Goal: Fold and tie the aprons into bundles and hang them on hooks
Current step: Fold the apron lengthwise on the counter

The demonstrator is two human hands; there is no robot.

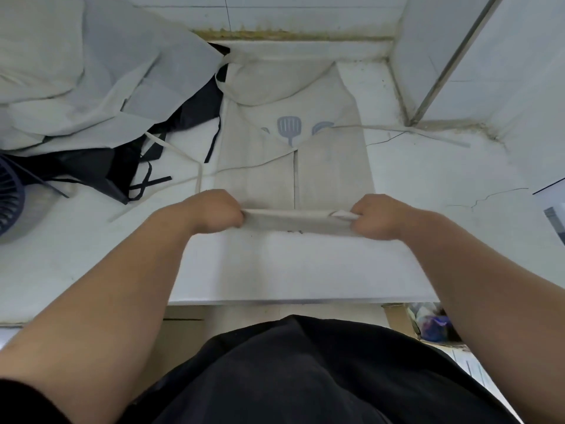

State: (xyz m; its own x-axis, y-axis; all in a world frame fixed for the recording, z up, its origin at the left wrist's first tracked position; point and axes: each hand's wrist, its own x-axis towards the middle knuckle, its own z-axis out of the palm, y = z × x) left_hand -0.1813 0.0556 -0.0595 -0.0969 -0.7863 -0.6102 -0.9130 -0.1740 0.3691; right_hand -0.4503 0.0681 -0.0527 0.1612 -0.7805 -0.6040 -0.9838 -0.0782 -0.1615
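Both hands, left hand (218,211) and right hand (374,217), pinch the near edge of the folded cream apron (293,166) on the counter (428,185). It looks like rolling begins; next, turn evenly away.

The apron (330,166) lies on the middle of the counter (428,185), running lengthwise to the back edge, where its far end is bunched. The left hand (214,211) holds its near left corner and the right hand (379,215) its near right corner. One strap (397,128) trails toward the right edge, and a second strap (183,154) toward the left. A heap of aprons (91,87) occupies the back left corner. A fan (9,200) stands at the left edge, in front of the heap.
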